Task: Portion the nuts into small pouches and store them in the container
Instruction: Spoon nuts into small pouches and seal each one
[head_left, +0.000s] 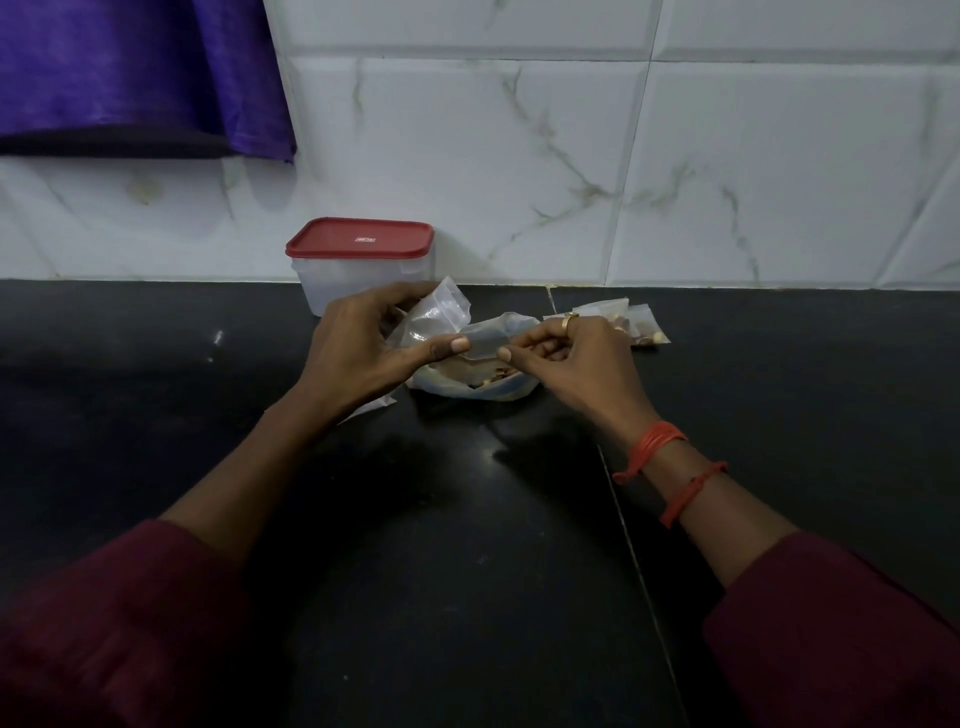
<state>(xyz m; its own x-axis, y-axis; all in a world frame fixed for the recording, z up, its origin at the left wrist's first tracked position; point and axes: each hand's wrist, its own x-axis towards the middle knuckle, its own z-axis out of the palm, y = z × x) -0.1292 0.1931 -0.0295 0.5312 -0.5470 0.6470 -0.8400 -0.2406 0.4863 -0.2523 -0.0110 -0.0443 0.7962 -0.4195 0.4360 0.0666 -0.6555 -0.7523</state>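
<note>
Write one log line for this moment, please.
left hand, right hand: pinch clear pouch | nuts bag: underneath | filled pouches: counter | container: lidded

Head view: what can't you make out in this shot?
- Container: head view, cloudy walls and shut lid hide its contents.
- Nut bag: head view, left hand and held pouch cover most.
- Filled pouches: head view, right hand overlaps them; count unclear.

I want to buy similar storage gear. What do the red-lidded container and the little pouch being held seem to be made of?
The container looks like plastic: frosted, translucent walls. Its lid seems opaque red plastic with a slight sheen. The pouch is probably thin clear plastic film: it creases and shows through where the left hand and right hand pinch it.
</note>
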